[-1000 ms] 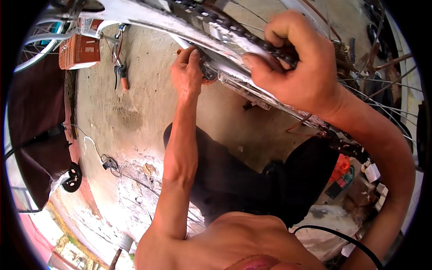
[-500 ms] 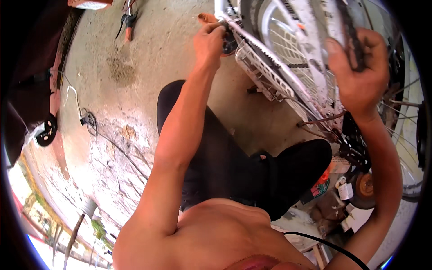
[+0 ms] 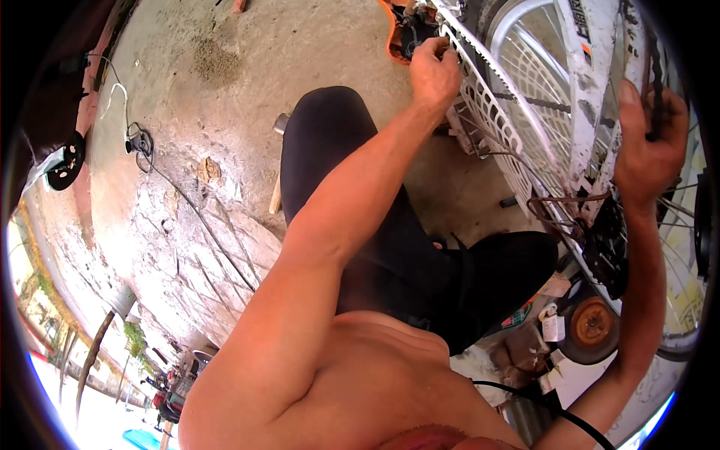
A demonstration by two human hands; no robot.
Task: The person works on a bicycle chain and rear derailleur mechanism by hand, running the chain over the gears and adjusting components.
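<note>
A white bicycle frame point(image 3: 589, 90), scuffed and dirty, slants across the upper right. Beside its rear wheel point(image 3: 517, 37) runs a white lattice panel point(image 3: 491, 112). My left hand point(image 3: 436, 75) is at the panel's upper edge, fingertips pinched together; whatever they hold is hidden. Just beyond it on the floor lies an orange and black object point(image 3: 409, 34), partly cut off by the picture's top. My right hand point(image 3: 651, 154) curls around a dark, narrow part of the bicycle point(image 3: 658, 82), its thumb alongside the white tube.
My bent legs point(image 3: 330, 142) are between me and the bicycle. A cable point(image 3: 195, 236) crosses the concrete floor point(image 3: 217, 120) on the left. A rusty-hubbed small wheel point(image 3: 592, 322) and assorted clutter lie at lower right. A black disc-shaped wheel point(image 3: 66, 161) is at far left.
The view has shifted, so the bicycle appears farther right and lower. My left hand has moved off the orange and black object toward the lattice panel. My right hand keeps its grip.
</note>
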